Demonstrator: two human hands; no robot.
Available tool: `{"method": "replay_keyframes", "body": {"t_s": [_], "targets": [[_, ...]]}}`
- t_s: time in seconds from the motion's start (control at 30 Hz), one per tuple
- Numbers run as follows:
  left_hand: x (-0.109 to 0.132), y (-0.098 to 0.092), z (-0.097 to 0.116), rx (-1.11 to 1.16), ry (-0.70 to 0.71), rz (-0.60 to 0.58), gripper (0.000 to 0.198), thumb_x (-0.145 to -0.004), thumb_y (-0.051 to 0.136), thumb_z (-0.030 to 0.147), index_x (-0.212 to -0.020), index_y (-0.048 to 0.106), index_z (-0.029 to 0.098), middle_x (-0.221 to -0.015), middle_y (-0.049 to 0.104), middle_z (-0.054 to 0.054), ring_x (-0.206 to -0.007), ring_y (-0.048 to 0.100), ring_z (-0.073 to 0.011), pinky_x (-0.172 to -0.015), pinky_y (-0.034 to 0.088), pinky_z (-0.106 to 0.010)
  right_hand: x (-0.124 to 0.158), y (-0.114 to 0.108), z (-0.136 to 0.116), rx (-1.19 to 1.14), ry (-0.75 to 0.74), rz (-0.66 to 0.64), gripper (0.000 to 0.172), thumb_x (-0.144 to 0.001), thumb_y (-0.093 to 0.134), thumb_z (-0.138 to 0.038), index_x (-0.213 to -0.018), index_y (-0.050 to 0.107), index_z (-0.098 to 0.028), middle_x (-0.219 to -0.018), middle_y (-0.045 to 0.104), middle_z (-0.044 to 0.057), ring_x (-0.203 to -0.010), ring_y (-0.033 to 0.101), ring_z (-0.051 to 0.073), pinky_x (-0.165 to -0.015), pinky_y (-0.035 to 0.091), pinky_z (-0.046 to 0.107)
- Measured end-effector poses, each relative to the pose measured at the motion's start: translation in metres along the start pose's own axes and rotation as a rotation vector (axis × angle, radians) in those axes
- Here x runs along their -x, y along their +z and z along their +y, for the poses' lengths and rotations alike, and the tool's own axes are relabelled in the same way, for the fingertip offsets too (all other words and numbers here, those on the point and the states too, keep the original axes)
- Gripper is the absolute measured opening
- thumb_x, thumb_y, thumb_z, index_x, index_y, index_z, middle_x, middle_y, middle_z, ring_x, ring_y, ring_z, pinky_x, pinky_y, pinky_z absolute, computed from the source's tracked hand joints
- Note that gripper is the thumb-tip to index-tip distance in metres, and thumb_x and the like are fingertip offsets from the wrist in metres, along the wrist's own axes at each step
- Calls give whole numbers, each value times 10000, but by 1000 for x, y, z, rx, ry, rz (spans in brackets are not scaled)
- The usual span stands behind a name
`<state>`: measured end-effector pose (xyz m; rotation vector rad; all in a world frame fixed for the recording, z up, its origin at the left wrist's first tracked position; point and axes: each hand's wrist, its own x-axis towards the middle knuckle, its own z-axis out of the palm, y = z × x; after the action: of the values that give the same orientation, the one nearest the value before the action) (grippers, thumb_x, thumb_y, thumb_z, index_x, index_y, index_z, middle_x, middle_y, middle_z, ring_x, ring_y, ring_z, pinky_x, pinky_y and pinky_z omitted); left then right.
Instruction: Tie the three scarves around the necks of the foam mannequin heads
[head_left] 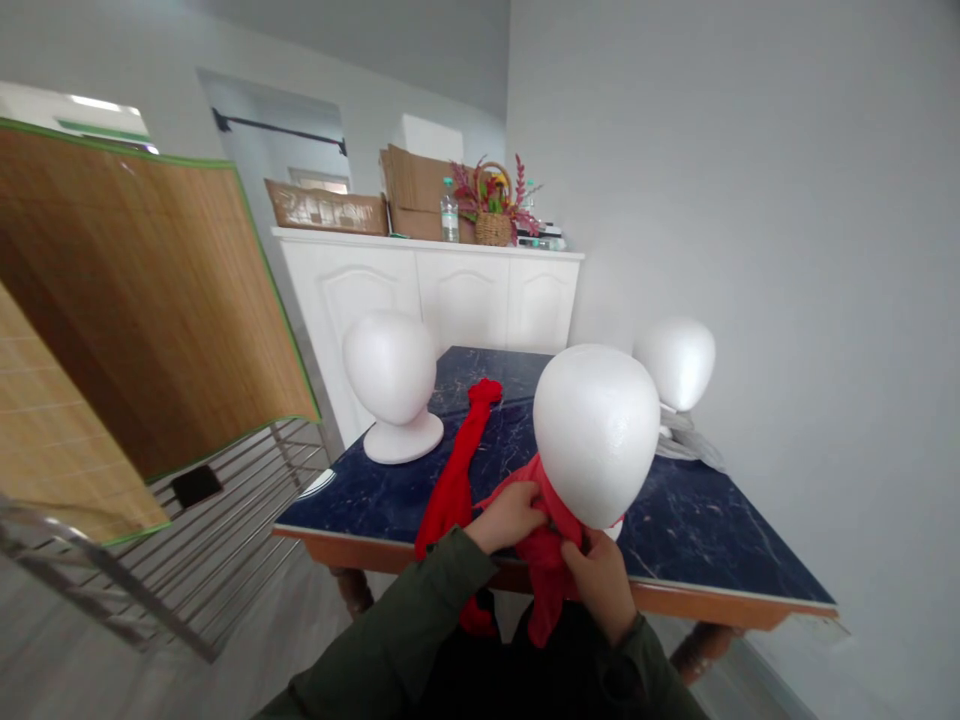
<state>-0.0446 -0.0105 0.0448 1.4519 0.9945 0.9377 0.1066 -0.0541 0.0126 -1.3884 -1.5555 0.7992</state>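
Observation:
A pinkish-red scarf (551,570) is wrapped round the neck of the nearest white foam mannequin head (596,430), and its loose part hangs over the table's front edge. My left hand (511,517) grips the scarf left of the neck, fingers closed on the cloth. Just below the head's chin, my right hand (602,580) pinches the same scarf. The neck itself is mostly hidden by cloth and hands. Beside my left hand, a bright red cloth (459,470) lies lengthwise on the table, gathered at its far end, with its near end over the edge.
A second foam head (391,370) stands on the dark blue marbled table (517,430) at left, a third (677,362) at back right with grey cloth (694,447) below. A metal rack (225,520) with bamboo mats (142,300) is at left; a white cabinet (457,290) stands behind.

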Motion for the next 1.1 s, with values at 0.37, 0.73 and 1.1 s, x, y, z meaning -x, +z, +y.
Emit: {"method": "replay_keyframes", "body": {"t_s": [0.37, 0.73, 1.1], "targets": [[-8, -20, 11, 525, -335, -130, 182, -511, 584, 61, -583, 436, 141, -455, 389, 72, -351, 288, -4, -344, 130, -132, -3, -12, 11, 236, 3, 61, 252, -664, 477, -265, -836, 623, -152, -803, 665, 107, -757, 600, 250, -698, 414, 305], [116, 0, 7, 770, -317, -226, 486, -722, 593, 309, -1184, 464, 232, -875, 612, -26, -411, 410, -15, -380, 269, -148, -11, -10, 20, -108, 131, 47, 298, -729, 501, -392, -898, 557, -153, -642, 631, 34, -482, 576, 189, -475, 438, 282], [137, 3, -27, -467, -207, -307, 178, -717, 558, 262, -884, 618, 244, -844, 640, -6, -775, 581, -188, -684, 403, -275, 4, -30, 29, -394, 159, -180, 499, -660, 664, -411, -1022, 401, -192, -728, 636, 26, -623, 620, 187, -560, 473, 285]]}}
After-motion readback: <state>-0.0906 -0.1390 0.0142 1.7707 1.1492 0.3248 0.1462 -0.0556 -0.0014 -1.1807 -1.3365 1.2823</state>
